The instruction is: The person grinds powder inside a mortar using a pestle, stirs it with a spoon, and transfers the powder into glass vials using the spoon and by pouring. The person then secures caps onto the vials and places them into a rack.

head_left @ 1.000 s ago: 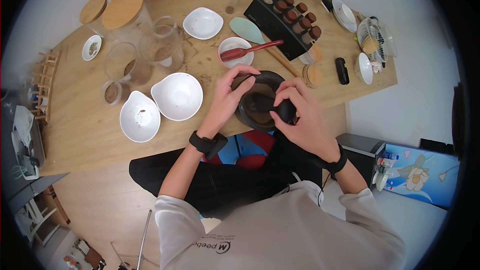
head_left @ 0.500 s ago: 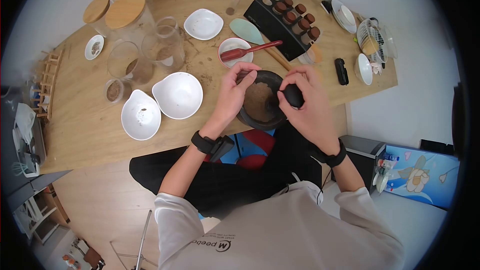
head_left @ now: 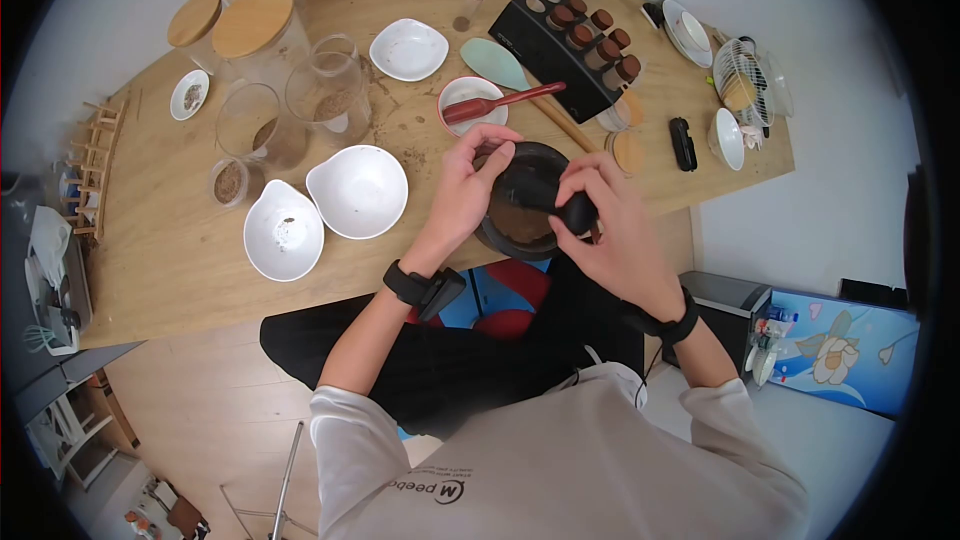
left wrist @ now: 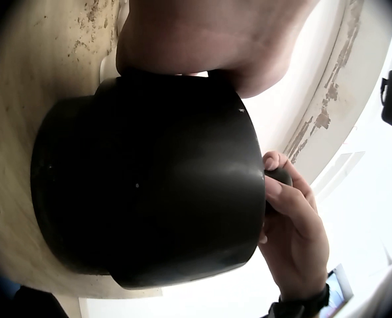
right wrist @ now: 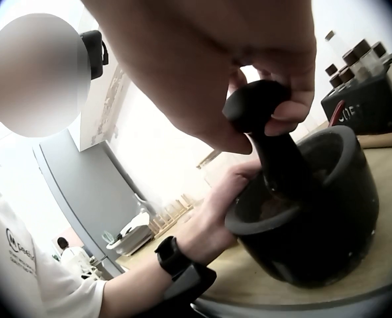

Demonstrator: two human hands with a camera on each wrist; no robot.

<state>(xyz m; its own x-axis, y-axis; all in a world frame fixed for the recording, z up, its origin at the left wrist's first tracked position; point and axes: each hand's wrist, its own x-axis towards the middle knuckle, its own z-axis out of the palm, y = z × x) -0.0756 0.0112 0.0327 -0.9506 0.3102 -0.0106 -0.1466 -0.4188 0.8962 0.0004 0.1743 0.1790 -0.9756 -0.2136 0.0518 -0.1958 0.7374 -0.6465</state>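
Note:
A black mortar (head_left: pixel 540 153) stands at the table's front edge, with brown powder (head_left: pixel 518 225) inside. My left hand (head_left: pixel 464 195) grips its left rim, thumb and fingers at the top edge. In the left wrist view the mortar's dark outer wall (left wrist: pixel 182 179) fills the middle. My right hand (head_left: pixel 622 235) holds a black pestle (head_left: pixel 577 212) by its rounded knob, fingers and thumb bent around it. The pestle slants down into the mortar, its lower end towards the far left of the bowl. In the right wrist view the pestle's shaft (right wrist: pixel 275 162) enters the bowl.
Two white spouted bowls (head_left: pixel 360 192) lie left of the mortar. Behind it are a small bowl (head_left: pixel 490 123) with a red spatula (head_left: pixel 510 97), a green spatula (head_left: pixel 492 61) and a black rack (head_left: pixel 560 50) of corked vials. Clear jars (head_left: pixel 330 100) stand back left.
The pestle swung to the lower right of the bowl, then back to the far left, its knob shifting with my right hand. My left hand stays at the mortar's rim.

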